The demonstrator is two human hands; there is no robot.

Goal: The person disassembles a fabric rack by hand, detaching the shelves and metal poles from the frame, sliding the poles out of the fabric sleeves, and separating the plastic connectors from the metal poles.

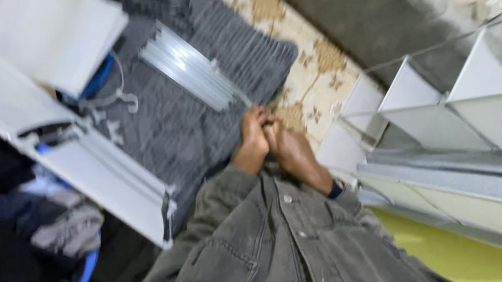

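Hands (269, 133) together, white compartments (479, 78) beside; blurred

Head view: whole frame smeared by motion blur, no sharp edge anywhere. Lighting even and diffuse, moderately bright; source not visible. Left side falls into dim shadow, detail lost in the dark clothes pile (3, 254). White panels (483, 106) at right read bright, slightly washed out. Faint sheen on the bundle of clear rods (191, 68) (streaked by the blur). Both hands, left hand (255, 140) and right hand (290, 149), soft-edged, fingers indistinct.
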